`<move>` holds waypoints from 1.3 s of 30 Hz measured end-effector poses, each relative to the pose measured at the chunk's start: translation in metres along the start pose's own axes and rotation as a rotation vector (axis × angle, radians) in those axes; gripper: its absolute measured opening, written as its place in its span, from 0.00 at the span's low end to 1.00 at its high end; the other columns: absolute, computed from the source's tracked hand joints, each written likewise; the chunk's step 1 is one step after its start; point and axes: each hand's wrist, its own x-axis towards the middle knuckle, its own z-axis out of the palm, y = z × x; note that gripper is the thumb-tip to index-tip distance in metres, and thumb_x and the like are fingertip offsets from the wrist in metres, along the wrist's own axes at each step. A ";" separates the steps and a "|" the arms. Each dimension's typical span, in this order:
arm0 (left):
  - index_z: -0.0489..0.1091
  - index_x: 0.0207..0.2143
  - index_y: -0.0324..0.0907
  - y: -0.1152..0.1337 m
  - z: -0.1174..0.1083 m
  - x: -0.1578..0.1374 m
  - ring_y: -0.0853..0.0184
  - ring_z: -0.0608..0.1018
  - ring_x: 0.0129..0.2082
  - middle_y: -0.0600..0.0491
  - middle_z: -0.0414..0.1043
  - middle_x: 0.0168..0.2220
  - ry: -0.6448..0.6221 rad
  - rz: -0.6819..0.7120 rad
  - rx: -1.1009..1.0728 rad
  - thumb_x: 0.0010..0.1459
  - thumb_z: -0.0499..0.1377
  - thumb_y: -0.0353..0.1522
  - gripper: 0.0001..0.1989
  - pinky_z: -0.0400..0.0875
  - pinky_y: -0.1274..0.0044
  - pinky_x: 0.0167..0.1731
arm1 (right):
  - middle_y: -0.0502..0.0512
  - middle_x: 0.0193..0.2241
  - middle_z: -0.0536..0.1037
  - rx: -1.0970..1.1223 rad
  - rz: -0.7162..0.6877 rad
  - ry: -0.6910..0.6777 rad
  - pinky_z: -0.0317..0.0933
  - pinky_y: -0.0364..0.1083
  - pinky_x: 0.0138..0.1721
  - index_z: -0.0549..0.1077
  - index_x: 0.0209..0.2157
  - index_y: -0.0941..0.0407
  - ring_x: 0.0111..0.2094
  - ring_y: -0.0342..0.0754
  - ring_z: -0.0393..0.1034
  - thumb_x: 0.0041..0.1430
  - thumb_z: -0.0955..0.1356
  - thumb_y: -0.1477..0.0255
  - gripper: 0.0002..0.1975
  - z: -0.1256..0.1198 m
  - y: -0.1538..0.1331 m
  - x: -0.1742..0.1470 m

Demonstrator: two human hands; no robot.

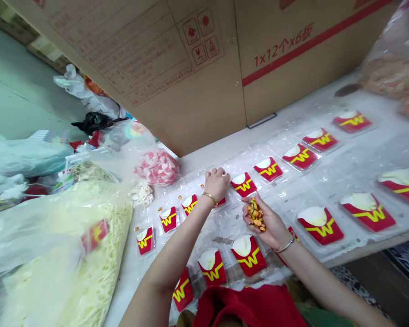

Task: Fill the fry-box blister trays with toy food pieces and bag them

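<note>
1. While the right hand [266, 220] grips small orange-and-black oval pieces [255, 214] near frame centre, the left hand [217, 184] curls at its upper left; whether it grips anything cannot be told.
2. Red, yellow-lettered trapezoid packs [248, 256] lie in two diagonal rows around both hands.
3. A brown cardboard box [207, 91] stands at top.

- Orange pieces [255, 215] streaked with black, glowing away!
- Red packets [249, 258], each with a bold yellow W, creamy white up top!
- Whitish bench [221, 146] beneath them.
- Brown carton [211, 86], red print, one red stripe running across!
- Pink-and-white chunks [157, 167] over there; pale yellow strips [97, 231] nearer.
- Gold bangle [210, 198], silver bracelet [286, 246], bright red cloth [248, 306].
- Pale green wall [23, 86] alongside.
</note>
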 end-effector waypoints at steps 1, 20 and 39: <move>0.70 0.44 0.43 0.005 -0.006 -0.005 0.56 0.68 0.47 0.45 0.68 0.49 0.007 0.016 -0.098 0.58 0.54 0.29 0.12 0.59 0.63 0.44 | 0.50 0.25 0.68 -0.001 0.013 0.003 0.45 0.35 0.13 0.72 0.39 0.57 0.21 0.39 0.61 0.60 0.66 0.55 0.18 0.000 -0.001 0.000; 0.72 0.36 0.40 0.035 0.025 0.086 0.69 0.72 0.31 0.52 0.70 0.32 0.228 -0.043 -0.613 0.55 0.56 0.26 0.07 0.67 0.77 0.34 | 0.49 0.25 0.68 -0.110 -0.186 0.147 0.44 0.35 0.14 0.69 0.38 0.54 0.21 0.39 0.60 0.58 0.69 0.62 0.11 -0.022 -0.047 -0.024; 0.66 0.51 0.44 0.077 -0.008 0.063 0.60 0.70 0.49 0.47 0.70 0.50 -0.005 0.161 -0.449 0.59 0.54 0.31 0.17 0.61 0.66 0.50 | 0.46 0.24 0.68 0.034 -0.295 0.116 0.44 0.34 0.14 0.64 0.36 0.51 0.21 0.40 0.61 0.55 0.71 0.65 0.12 -0.034 -0.069 -0.026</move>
